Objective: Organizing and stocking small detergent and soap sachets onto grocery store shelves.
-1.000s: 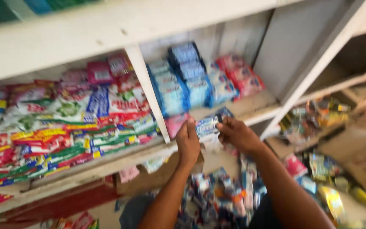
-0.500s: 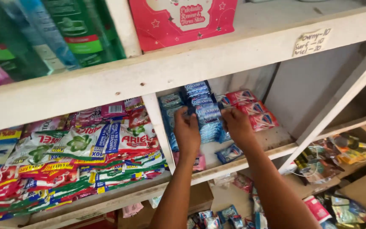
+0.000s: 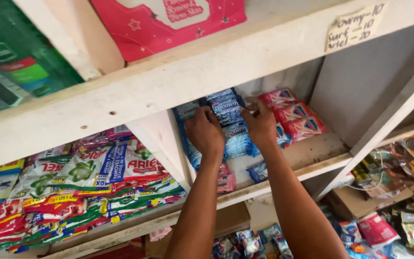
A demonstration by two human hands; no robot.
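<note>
1. Head view, the hands: the left hand [image 3: 206, 132] and the right hand [image 3: 260, 125] both reach into a shelf [image 3: 312, 153] compartment and press on a row of blue sachets [image 3: 233, 132] that leans against the back wall. The fingers curl over the sachets' top edges; whether they pinch a packet or only push it flat is hard to tell, since the backs of the hands hide the fingertips.

2. Head view, the surroundings: red sachets [image 3: 295, 115] stand just right of the blue row, touching it. A loose blue packet [image 3: 258, 171] and a pink packet [image 3: 226, 181] lie on the shelf board below the hands. Left of the divider [image 3: 161, 144], a heap of detergent sachets [image 3: 97, 177] fills the next compartment (green, red and white mostly).

3. Doing it well, as I judge it: keep both hands level so the blue row stays square, press it back evenly, and mind the red sachets, which a stray nudge could tip.
</note>
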